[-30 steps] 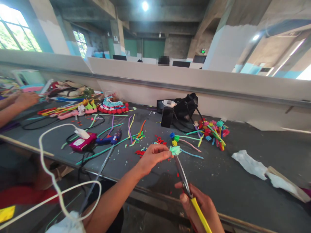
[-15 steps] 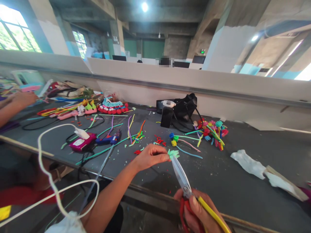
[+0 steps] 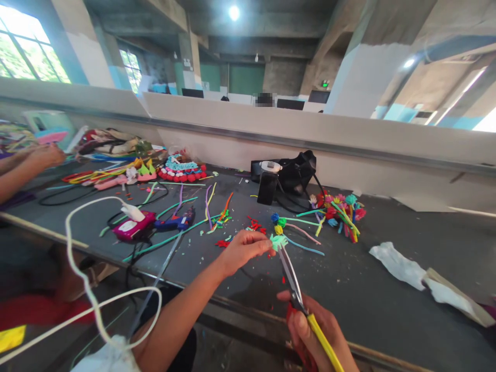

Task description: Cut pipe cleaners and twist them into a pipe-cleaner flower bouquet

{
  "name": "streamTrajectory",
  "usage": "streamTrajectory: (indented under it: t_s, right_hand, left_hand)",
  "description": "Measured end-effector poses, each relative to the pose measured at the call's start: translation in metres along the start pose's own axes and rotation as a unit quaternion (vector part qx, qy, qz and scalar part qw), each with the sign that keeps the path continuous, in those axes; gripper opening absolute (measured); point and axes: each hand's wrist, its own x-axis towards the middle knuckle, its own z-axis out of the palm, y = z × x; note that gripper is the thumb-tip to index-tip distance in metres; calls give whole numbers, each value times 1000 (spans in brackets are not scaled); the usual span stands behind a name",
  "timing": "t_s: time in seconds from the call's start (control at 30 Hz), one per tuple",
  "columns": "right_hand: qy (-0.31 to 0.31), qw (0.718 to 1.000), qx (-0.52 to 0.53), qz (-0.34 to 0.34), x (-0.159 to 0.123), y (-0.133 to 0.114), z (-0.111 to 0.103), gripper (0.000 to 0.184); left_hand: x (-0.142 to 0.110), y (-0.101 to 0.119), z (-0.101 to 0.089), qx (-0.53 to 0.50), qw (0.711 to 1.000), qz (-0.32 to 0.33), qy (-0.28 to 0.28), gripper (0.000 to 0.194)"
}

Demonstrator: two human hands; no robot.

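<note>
Head: scissors (image 3: pixel 295 299) now seemingly edge-on

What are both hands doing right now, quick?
Left hand: closed, pinching a mint-green fluffy piece.
Right hand: closed around the handles of the scissors, blade tips at that piece.

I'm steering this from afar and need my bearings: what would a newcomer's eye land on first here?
Probably the mint-green tuft pinched in the left hand, with the scissors in the right hand reaching up to it. Next, the bright bundle of multicoloured flowers to the right on the dark table, and the magenta box with a white plug at left.
</note>
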Motion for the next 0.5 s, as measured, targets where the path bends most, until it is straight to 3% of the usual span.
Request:
streamTrajectory:
  t_s: [0.13, 0.3, 0.5]
  right_hand:
    - [14, 998, -60, -30, 3, 5, -2, 63]
    - [110, 970, -192, -104, 8, 1, -6, 49]
    - [95, 934, -305, -162, 10, 0, -17, 43]
  left_hand:
    - [0, -1, 0, 2, 1000, -4, -3, 37]
    - [1, -4, 0, 49, 999, 6, 12, 40]
    - [2, -10, -3, 59, 998, 22, 32, 42]
